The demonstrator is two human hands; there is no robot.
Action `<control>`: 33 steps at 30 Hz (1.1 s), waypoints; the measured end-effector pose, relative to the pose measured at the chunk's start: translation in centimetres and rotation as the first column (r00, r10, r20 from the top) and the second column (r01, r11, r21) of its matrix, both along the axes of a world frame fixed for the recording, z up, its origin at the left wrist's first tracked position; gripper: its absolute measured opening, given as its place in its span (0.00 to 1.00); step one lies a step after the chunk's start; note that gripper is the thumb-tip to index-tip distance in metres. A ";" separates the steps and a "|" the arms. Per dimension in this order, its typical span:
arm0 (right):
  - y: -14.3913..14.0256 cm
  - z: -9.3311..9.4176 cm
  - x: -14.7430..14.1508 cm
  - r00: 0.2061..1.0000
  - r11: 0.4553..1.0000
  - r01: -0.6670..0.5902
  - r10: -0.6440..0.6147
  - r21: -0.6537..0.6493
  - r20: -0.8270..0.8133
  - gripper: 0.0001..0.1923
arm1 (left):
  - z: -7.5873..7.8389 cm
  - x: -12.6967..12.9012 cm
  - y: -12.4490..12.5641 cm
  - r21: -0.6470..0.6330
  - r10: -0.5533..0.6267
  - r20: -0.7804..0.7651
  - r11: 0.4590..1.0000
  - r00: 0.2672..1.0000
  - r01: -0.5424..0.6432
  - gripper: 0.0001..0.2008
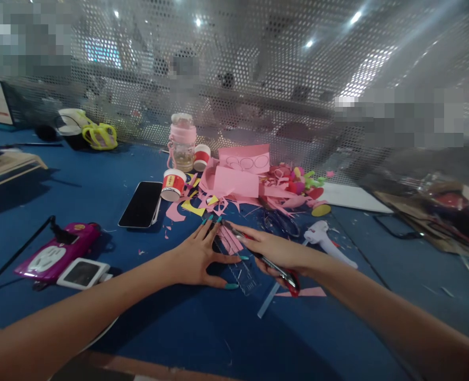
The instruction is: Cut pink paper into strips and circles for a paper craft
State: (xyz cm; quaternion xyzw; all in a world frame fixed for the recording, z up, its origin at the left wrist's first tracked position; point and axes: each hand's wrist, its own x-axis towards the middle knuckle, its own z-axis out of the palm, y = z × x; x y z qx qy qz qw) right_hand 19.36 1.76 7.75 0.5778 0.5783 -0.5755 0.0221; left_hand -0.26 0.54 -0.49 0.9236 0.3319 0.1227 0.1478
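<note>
My left hand (195,257) lies flat with its fingers spread, pressing on a clear plastic ruler (247,280) and a small piece of pink paper (230,241). In my right hand (274,247) is a utility knife (274,268) with a dark body and a red end. Its tip points at the pink paper, close to my left fingertips. Whether the blade touches the paper I cannot tell. Below my right hand lie a translucent glue stick (268,301) and a pointed pink paper strip (308,292). A white glue gun (321,236) rests to the right.
Behind my hands are pink sheets (236,182) with scraps, two paper cups (173,185) and a bottle (182,145). A phone (140,205), a purple power strip (55,259) and a white device (82,273) lie left. A perforated metal screen (234,100) stands behind the blue table (171,328).
</note>
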 end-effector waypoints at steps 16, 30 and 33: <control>-0.7 -0.1 0.0 0.995 0.992 0.101 -0.101 -0.074 -0.008 0.22 | 0.0 0.0 0.1 0.009 0.003 -0.001 1.000 1.000 -0.003 0.29; -0.8 -0.1 0.2 0.994 0.989 0.100 -0.104 -0.105 -0.029 0.26 | -0.1 -0.1 0.1 0.001 -0.005 -0.001 1.000 1.000 0.005 0.30; -0.8 -0.2 0.4 0.995 0.990 0.095 -0.099 -0.108 -0.028 0.27 | 0.0 0.0 0.1 -0.001 0.001 -0.001 1.000 1.000 -0.001 0.30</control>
